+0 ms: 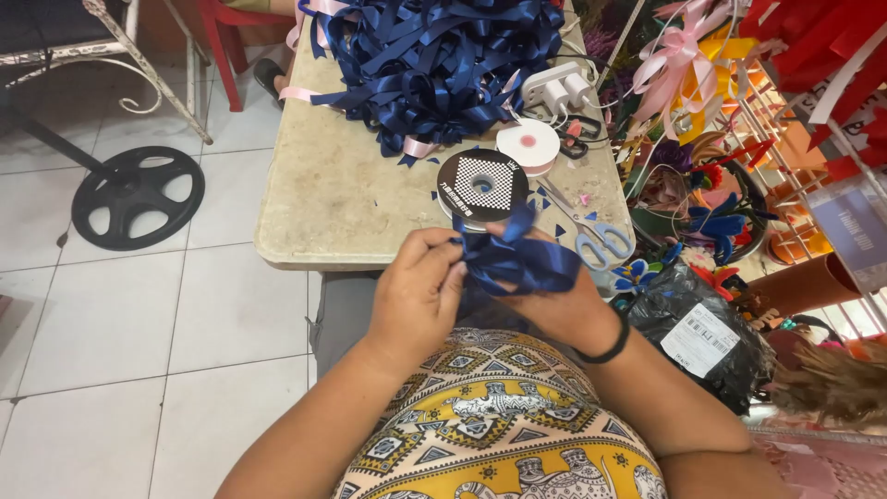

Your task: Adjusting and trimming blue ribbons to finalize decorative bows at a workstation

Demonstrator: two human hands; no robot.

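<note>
We pinch a folded navy ribbon bow (519,261) between both hands: our left hand (418,294) grips its left edge with fingertips, our right hand (564,310) clasps it from beneath. A ribbon spool (481,183) lies just beyond, scissors (591,231) nearby.

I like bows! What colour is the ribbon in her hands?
Dark blue ribbon, clearest in the head view.

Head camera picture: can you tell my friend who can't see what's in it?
Two hands, left hand and right hand, fold a dark blue ribbon into loops at a stone table. On it lie a blue ribbon pile, a black spool and scissors.
</note>
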